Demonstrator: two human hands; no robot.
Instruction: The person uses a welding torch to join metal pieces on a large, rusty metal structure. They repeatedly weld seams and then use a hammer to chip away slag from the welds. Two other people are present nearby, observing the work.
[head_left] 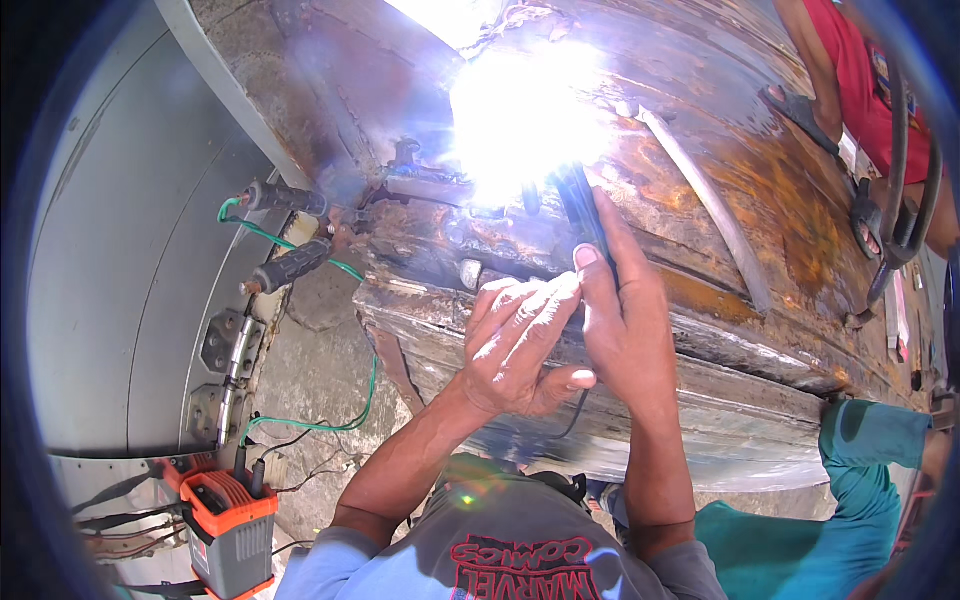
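A: Where is the tool [583,215]?

B: Ahead of the right hand [630,315], over the rusty metal [810,230], its far end in the white glare [525,110].

A: State of each hand?

B: Right: grasping the tool, thumb on top, forefinger laid along its side. Left hand [520,345]: beside the right, back up, fingers bent. Whether it grips anything cannot be told.

A: Expected handling?

B: Judged by its look, rigid and fairly light, not fragile. The far end is probably very hot. Grasp the near, dark portion only, well back from the glare.

A: What is obscured?

B: The glare covers the tip and the metal around it. The right hand hides the tool's rear; the left hand's fingertips are hard to make out.
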